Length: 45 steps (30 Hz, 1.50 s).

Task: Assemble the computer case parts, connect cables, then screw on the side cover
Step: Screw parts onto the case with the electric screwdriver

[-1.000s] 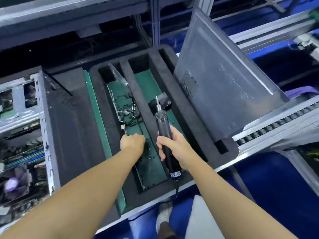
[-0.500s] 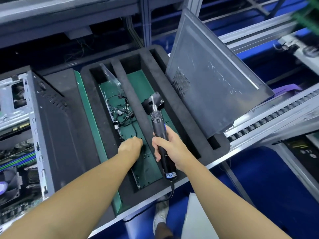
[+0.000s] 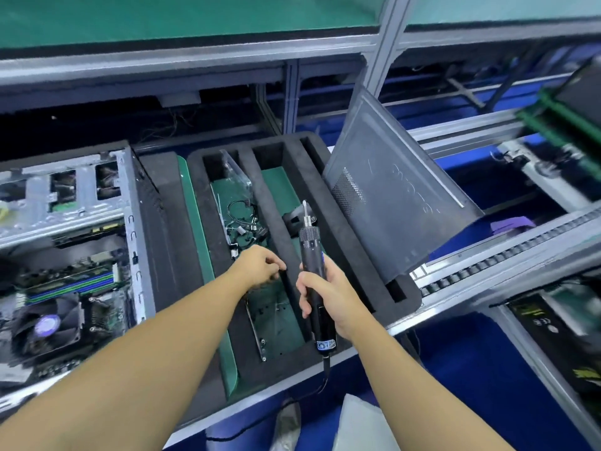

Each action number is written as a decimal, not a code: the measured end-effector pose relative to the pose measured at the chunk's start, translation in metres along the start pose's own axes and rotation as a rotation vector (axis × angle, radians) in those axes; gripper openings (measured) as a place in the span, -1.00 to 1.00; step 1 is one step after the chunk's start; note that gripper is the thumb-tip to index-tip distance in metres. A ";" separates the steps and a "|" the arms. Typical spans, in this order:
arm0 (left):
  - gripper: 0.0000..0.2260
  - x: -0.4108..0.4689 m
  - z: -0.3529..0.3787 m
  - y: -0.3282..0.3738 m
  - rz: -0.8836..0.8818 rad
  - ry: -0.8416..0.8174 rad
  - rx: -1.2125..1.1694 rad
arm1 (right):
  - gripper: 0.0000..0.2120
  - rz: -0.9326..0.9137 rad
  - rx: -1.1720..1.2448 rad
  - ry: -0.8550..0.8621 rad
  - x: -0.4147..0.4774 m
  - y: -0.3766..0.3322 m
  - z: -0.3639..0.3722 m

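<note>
Firmly gripping the black electric screwdriver (image 3: 311, 255) round its barrel with the right hand (image 3: 328, 299), fingers wrapped tight, bit pointing up and away, cord trailing off the butt past the bench (image 3: 455, 288) edge. Held above the black foam tray (image 3: 325, 148), over the divider between its two green-floored compartments. With the left hand (image 3: 257, 266), reaching in just beside it, fingertips curled together at the divider's top edge; possibly pinching something small, cannot tell from this angle. Beyond the knuckles, in the left compartment: a tangle of thin black cables (image 3: 244, 219), a clear plastic bag (image 3: 234, 167) at the far end, a slim metal strip (image 3: 257, 323) along the near floor. Beneath the bit, in the middle compartment, a small black part (image 3: 292, 219), too blurred to name. Standing tilted in the tray's rightmost slot, apart from both hands: the grey side cover (image 3: 390, 203), vent grille low on its face. Off to the left, lying open on the bench: the computer case (image 3: 130, 229), motherboard and CPU fan (image 3: 48, 322) showing.
</note>
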State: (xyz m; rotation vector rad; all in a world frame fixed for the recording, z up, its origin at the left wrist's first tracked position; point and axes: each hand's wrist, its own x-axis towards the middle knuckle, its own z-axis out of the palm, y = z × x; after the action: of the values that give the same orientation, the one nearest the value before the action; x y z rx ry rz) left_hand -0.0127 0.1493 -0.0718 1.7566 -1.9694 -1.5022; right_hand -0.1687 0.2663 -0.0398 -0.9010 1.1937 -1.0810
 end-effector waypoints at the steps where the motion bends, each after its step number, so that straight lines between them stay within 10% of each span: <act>1: -0.78 -0.006 -0.004 0.001 -0.008 0.006 -0.117 | -0.88 -0.010 -0.001 -0.004 -0.002 -0.006 0.004; 12: -0.90 -0.130 -0.083 0.024 0.155 0.000 -1.280 | -0.88 -0.052 -0.006 -0.142 -0.063 -0.052 0.092; 18: -0.86 -0.215 -0.122 -0.013 0.246 -0.107 -1.518 | -0.68 0.083 -0.127 -0.193 -0.109 -0.039 0.168; 45: -0.81 -0.315 -0.123 -0.121 0.223 -0.037 -1.393 | -0.59 0.219 0.142 -0.247 -0.202 0.000 0.289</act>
State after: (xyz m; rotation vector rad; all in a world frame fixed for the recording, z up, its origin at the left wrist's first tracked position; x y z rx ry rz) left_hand 0.2532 0.3496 0.0640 0.8191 -0.5858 -1.9663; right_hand 0.1095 0.4582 0.0601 -0.7507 0.9724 -0.8402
